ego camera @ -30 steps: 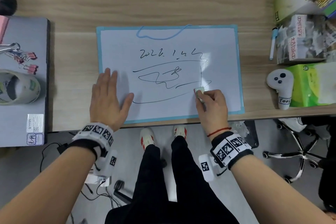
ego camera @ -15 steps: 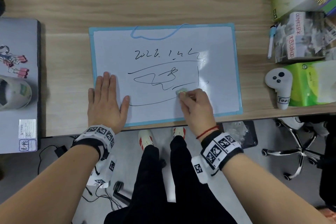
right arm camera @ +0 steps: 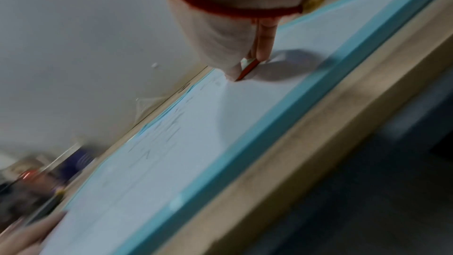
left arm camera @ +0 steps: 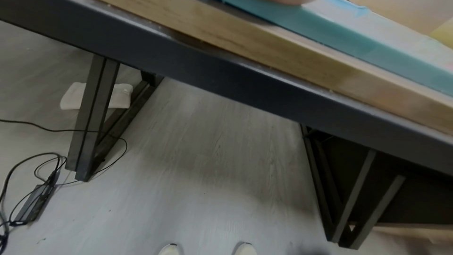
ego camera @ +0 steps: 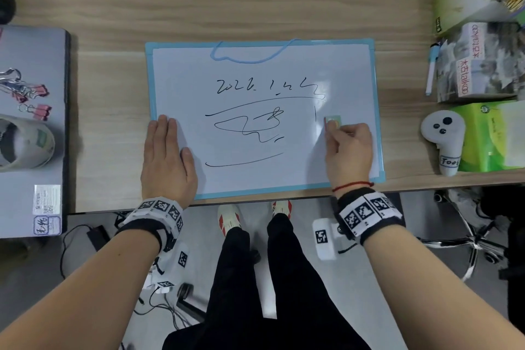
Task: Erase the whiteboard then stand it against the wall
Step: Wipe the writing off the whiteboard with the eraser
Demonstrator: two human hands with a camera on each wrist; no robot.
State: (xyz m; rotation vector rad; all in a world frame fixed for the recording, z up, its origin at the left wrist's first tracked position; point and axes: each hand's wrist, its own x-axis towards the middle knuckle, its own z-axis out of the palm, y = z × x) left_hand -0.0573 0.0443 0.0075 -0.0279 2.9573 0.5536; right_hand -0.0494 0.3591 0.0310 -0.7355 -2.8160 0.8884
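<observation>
A blue-framed whiteboard [ego camera: 349, 71] lies flat on the wooden desk, with black scribbles across its middle and a blue hanging cord at its top edge. My left hand [ego camera: 167, 156] rests flat on the board's lower left corner, fingers straight. My right hand [ego camera: 348, 148] pinches a small green eraser [ego camera: 333, 121] against the board's right side, just right of a short vertical stroke. In the right wrist view the eraser [right arm camera: 248, 69] shows a red edge pressed on the whiteboard [right arm camera: 171, 162]. The left wrist view shows only the blue frame [left arm camera: 306, 18] under my palm.
A grey laptop [ego camera: 31, 128] with binder clips and a tape roll lies at the left. Boxes, a marker [ego camera: 431, 68], a white controller [ego camera: 443, 133] and a green tissue pack crowd the right. The board's lower edge lies close to the desk's front edge [ego camera: 426, 179].
My right hand has slid the eraser from the board's lower middle to its right side and a little up. The lines at the right end are gone. The left hand stays put.
</observation>
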